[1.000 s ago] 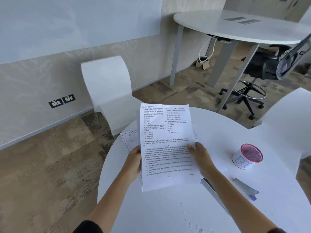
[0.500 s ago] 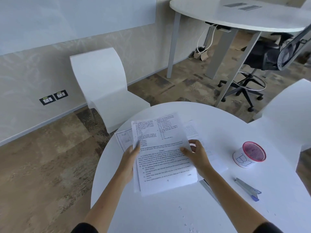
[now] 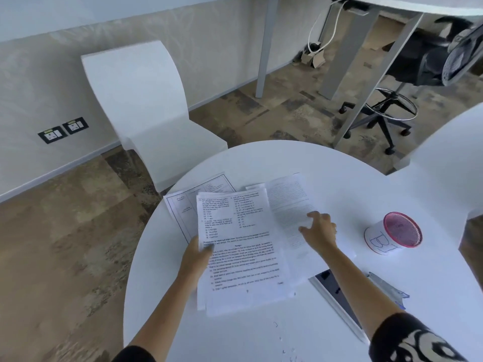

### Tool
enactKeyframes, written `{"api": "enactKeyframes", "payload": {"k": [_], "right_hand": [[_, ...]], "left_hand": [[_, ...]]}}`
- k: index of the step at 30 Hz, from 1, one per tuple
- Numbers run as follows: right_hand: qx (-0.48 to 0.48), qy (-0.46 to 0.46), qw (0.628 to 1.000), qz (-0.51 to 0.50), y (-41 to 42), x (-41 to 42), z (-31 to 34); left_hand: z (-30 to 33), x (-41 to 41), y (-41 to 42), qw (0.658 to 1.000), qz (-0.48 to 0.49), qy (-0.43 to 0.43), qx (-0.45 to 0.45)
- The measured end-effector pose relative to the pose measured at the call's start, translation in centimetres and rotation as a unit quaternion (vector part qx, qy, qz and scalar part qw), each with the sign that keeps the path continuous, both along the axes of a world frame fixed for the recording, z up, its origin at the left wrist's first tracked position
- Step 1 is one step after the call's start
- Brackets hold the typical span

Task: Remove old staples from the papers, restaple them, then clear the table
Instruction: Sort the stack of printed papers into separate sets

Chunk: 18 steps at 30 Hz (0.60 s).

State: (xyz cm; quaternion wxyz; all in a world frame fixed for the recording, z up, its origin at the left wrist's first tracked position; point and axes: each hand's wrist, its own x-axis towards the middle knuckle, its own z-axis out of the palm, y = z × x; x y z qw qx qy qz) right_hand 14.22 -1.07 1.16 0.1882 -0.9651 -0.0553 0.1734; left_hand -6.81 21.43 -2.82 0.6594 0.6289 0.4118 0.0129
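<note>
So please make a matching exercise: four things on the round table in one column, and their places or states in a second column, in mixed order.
Things:
1. question sheets
2. pink mesh cup
3. stapler
4. loose staples

Places or states:
A. scattered on the near edge of the table
B. lying by the right forearm, on its outer side
C. held at the left edge by the left hand
D. standing at the right, wrapped in a paper label with letters

Pairs: 1-C, 2-D, 3-B, 4-A
</note>
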Motion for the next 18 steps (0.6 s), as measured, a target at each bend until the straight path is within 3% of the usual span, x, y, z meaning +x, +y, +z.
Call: {"api": "enactKeyframes", "payload": {"k": [3,7,13,15,18], "right_hand": [[-0.061,0.015,0.996,-0.063,-1.6,2.0,0.3],[-0.119,0.057,0.989,-0.071,-3.4,3.7,0.1],[-0.055,0.082,0.991,-0.093,-4.5,4.3,-1.3],[-0.056,0.052,0.994,-0.082,-4.5,4.3,-1.6],[0.042,-0.02,0.996,-0.072,-4.2,4.2,-0.8]], "left_hand": [[-0.6,-0.4,0.1,1.0,0.005,-0.011,-0.015],[-0.5,-0.7,-0.1,0.999,0.014,-0.038,-0.035],[-0.8,-0.8,0.2,0.998,0.013,-0.043,-0.054],[-0.9,-0.8,0.3,0.998,0.006,-0.042,-0.056],[-0.7,-0.8,0.2,0.997,0.007,-0.044,-0.055]]}}
